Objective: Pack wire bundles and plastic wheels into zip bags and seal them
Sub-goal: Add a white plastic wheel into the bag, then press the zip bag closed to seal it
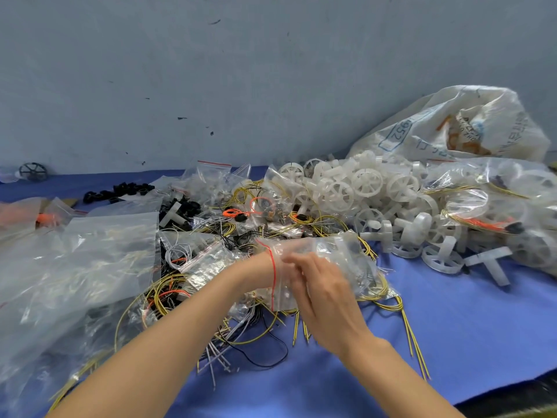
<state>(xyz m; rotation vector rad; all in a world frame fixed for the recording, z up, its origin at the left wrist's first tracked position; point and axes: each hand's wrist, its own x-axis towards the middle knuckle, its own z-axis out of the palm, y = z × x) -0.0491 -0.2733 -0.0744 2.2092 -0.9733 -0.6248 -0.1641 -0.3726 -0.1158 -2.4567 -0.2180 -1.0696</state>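
Head view: mid blue tabletop (467, 327), both hands meet at one clear zip bag (337, 254) w/ a red seal strip along its mouth. Left hand (265, 268) lies under the bag's film, the strip crossing its wrist. It shows only hazily thru the plastic, so can't tell whether its fingers are bent or straight. Right hand (322, 294) is back-up, fingers curled onto the film near the mouth, pinching the bag. The bag is crumpled & glossy, and its contents are too blurred to name.

The bag sits over the loose wires (168, 297): thin yellow loops plus orange, black & white strands, all tangled, w/ some straight ends poking toward the near edge.

Right side: a heap of plastic wheels (364, 188), translucent white w/ spokes & round rims, and a few T-shaped white pieces mixed in. Behind the heap is a woven sack (452, 128), white w/ print, slumped against the wall. Far right are filled zip bags (494, 203) w/ wheels & coiled yellow/orange wire inside.

Left side: big clear poly bags (75, 267), wrinkled & lying flat. Back centre are flat zip bags w/ red strips (211, 173), and a loose cluster of small black parts (120, 190). One dark spoked wheel (33, 171) sits far left by the grey wall (211, 70).
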